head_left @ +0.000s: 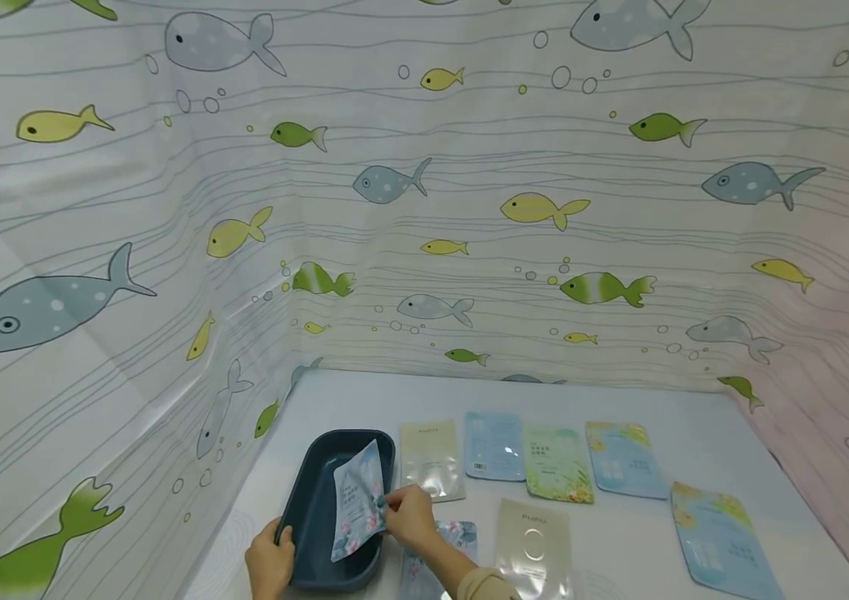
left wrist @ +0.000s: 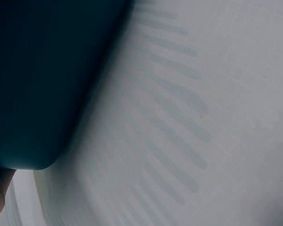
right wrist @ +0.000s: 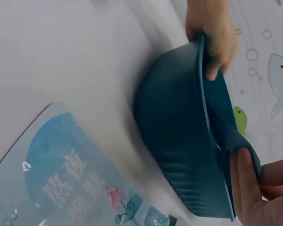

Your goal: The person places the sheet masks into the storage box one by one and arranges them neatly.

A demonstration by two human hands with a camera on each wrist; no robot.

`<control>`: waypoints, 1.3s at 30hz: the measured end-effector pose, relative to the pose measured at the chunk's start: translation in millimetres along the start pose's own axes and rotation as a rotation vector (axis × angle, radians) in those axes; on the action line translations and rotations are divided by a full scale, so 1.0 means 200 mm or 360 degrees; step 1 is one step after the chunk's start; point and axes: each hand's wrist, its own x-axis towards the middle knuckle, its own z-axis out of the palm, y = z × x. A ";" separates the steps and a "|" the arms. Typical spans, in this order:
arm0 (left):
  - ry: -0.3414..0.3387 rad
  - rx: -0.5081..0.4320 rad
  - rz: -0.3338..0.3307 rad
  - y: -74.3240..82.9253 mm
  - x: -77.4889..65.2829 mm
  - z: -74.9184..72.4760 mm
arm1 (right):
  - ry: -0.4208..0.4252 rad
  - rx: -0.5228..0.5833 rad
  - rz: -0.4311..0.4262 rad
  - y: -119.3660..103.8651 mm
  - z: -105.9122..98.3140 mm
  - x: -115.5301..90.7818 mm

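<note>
A dark blue plastic basin (head_left: 307, 508) stands at the left of the white table. My left hand (head_left: 270, 562) grips its near left rim, thumb over the edge in the right wrist view. Over the basin, my right hand (head_left: 411, 517) pinches the right edge of a pale blue floral sachet (head_left: 357, 496), which tilts inside the rim. In the right wrist view the fingers (right wrist: 245, 174) bend that sachet's edge beside the basin wall (right wrist: 174, 117). Another floral sachet (head_left: 460, 533) lies flat, partly hidden under my right forearm. The left wrist view shows mostly the basin's outer side (left wrist: 47, 80).
To the right lie a beige sachet (head_left: 431, 462), a second beige sachet (head_left: 532, 554), a blue sachet (head_left: 495, 450), a green sachet (head_left: 555, 462) and two blue-and-yellow sachets (head_left: 626, 458). A fish-patterned curtain (head_left: 499, 167) encloses the table's back and sides.
</note>
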 end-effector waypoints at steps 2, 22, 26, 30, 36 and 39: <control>0.0001 0.0000 -0.0003 0.00 0.00 0.00 | 0.0024 -0.0122 -0.0062 0.00 0.03 0.01; -0.0068 -0.0109 -0.0066 0.02 -0.02 -0.01 | -0.0251 -0.1119 -0.0132 -0.01 0.25 0.01; -0.0110 -0.0103 -0.0125 0.01 -0.03 -0.01 | -0.0285 -0.1257 -0.0171 -0.02 0.28 -0.01; -0.0107 -0.0095 -0.0135 0.01 -0.04 -0.01 | -0.0331 -0.1315 -0.0158 -0.04 0.28 -0.02; -0.0103 -0.0080 -0.0156 0.01 -0.03 -0.01 | -0.0362 -0.1524 -0.0288 -0.04 0.30 -0.04; -0.0081 -0.0069 -0.0121 0.02 -0.02 0.00 | -0.0390 -0.1645 -0.0394 -0.03 0.30 -0.05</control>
